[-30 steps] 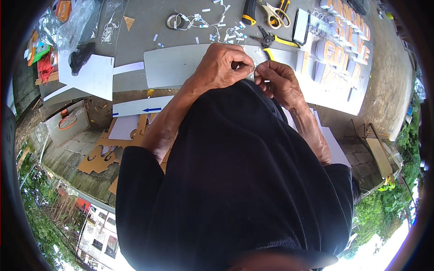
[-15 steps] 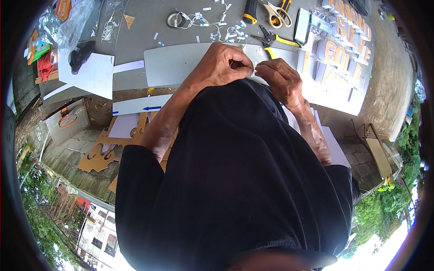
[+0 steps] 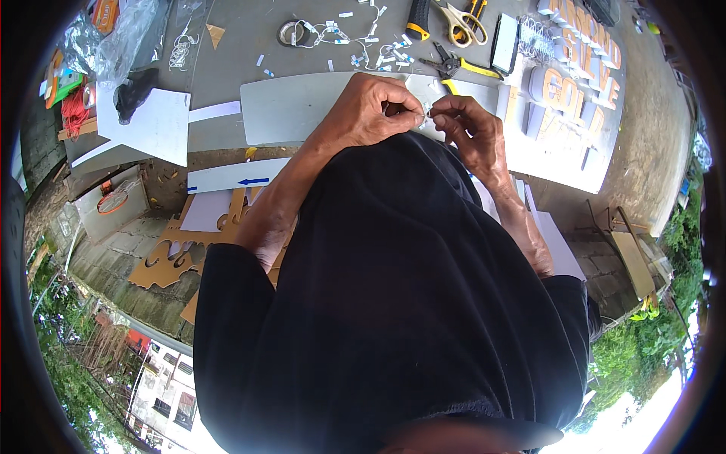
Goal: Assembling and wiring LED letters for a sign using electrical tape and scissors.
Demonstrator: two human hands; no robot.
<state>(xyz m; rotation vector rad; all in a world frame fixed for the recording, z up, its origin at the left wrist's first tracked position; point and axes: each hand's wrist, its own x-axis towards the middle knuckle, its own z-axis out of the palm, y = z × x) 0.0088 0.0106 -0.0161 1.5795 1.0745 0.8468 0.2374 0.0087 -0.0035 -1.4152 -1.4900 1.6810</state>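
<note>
At the near edge of the table, my left hand (image 3: 376,111) is closed in a pinch, thumb against forefinger. Between its fingertips is a small white piece with thin wire (image 3: 426,114), resembling the light modules on the table; its detail is too small to read. Close on the right, my right hand (image 3: 476,138) has thumb and forefinger bent together at the wire's other side, its remaining fingers curled. Both hands are above a long pale grey panel (image 3: 295,110). Just beyond them lies a string of small white light modules (image 3: 333,32) with wires, beside scattered loose ones.
Wire strippers (image 3: 450,64) with yellow handles lie beyond my right hand, near scissors (image 3: 461,29) and a phone (image 3: 505,45). Raised letters (image 3: 560,91) cover a white board at right. White sheets (image 3: 162,121) and plastic bags (image 3: 121,45) occupy the left side.
My right hand's fingers have lifted and loosened a little, showing more of the small white piece between the hands. My left hand has hardly moved.
</note>
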